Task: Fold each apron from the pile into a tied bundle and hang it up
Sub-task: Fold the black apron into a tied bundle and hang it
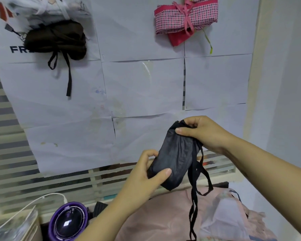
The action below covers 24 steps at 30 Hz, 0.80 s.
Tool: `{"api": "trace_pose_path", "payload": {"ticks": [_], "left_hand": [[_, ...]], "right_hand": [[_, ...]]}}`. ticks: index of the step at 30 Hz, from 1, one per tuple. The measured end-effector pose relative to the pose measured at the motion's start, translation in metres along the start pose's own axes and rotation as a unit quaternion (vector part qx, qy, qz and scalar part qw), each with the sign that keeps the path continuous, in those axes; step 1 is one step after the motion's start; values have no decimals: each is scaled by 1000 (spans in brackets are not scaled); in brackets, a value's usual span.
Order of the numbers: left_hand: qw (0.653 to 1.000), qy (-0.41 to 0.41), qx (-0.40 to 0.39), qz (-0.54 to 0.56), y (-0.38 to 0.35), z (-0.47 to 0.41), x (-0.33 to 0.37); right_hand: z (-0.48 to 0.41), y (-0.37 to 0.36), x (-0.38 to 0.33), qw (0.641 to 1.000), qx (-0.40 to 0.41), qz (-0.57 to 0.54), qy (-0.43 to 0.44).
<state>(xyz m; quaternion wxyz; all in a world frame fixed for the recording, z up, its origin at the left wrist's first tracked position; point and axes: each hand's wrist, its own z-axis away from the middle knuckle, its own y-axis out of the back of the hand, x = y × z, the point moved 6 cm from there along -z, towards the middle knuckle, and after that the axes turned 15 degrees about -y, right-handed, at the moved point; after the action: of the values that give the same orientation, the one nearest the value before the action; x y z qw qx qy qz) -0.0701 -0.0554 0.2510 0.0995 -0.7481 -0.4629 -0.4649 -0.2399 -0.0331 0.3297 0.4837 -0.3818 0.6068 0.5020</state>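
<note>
The only writing to read is on the white paper (142, 87) on the wall, far up and left of the black bundle (175, 153): the dark letters "FR" (18, 49). The rest is hidden.

Two hands hold the one black bundle in the air. The left hand (146, 173) is wrapped round its bottom end, with the thumb on the front. The right hand (202, 133) is curled tight round its top end. Black straps (195, 188) hang down from the black bundle.

Three tied bundles hang high above it: a brown bundle (59, 39) to the left, a blurry white bundle (47, 7) further up and left, and a pink checked bundle (186, 16) straight above.

Right under the black bundle lies a pile (163, 214) of pink and pale cloth. One purple round thing (68, 221) sits down and to the left.
</note>
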Motion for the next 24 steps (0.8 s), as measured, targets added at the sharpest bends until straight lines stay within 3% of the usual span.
{"api": "trace_pose_path", "payload": {"ticks": [5,10,15,19,22,24], "left_hand": [[998,6,-54,-26,-4,-2,1],[998,-10,29,-54,10,-9,9],[995,-20,75,-59,13,1,6],[996,38,85,-4,15,9,-9],[996,92,-2,-2,12,11,-20],[994,82,-65,-38,6,7,-13]], "right_hand": [[-3,7,1,1000,5,11,-11],[-8,6,5,995,-12,-95,-17],[-10,-1,12,995,-12,-99,-18],[-6,-1,2,1000,14,7,12],[-2,-9,-7,989,22,138,43],[0,-20,-9,983,-4,177,53]]}}
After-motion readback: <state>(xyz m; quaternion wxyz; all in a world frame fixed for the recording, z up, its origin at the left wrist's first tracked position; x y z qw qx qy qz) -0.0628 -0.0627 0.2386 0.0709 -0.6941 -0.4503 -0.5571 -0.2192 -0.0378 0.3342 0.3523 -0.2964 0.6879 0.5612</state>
